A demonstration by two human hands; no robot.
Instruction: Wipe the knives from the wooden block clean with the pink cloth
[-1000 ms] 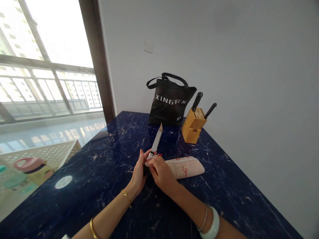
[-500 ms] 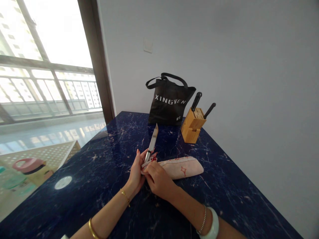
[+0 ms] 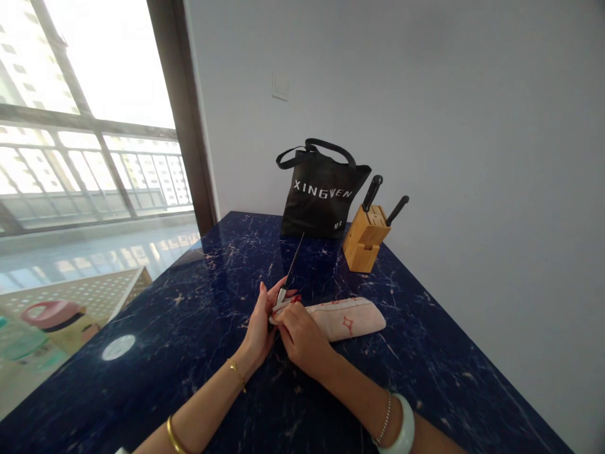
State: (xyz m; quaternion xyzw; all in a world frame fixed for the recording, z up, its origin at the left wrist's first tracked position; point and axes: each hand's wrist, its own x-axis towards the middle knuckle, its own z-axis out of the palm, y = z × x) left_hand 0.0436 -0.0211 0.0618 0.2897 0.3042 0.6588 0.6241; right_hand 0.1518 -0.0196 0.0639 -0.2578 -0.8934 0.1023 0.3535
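A kitchen knife [image 3: 295,260] points away from me, its blade seen almost edge-on. Its handle lies in my left hand [image 3: 259,317], whose fingers are closed around it and partly hidden. My right hand [image 3: 302,333] pinches one end of a pale pink cloth [image 3: 352,317] with red star marks against the knife's handle. The rest of the cloth stretches to the right along the table. Both hands meet just above the tabletop, and the cloth covers much of the handle.
On the dark blue marbled table [image 3: 198,309], a wooden knife block [image 3: 363,243] holds two black-handled knives. Beside it, a black tote bag [image 3: 321,195] stands near the wall. A perforated white basket [image 3: 113,287] with bottles sits off the table's left side.
The knife has turned about its length, from showing the flat of its blade to nearly edge-on, and its tip has shifted slightly right. Both hands stay in nearly the same place.
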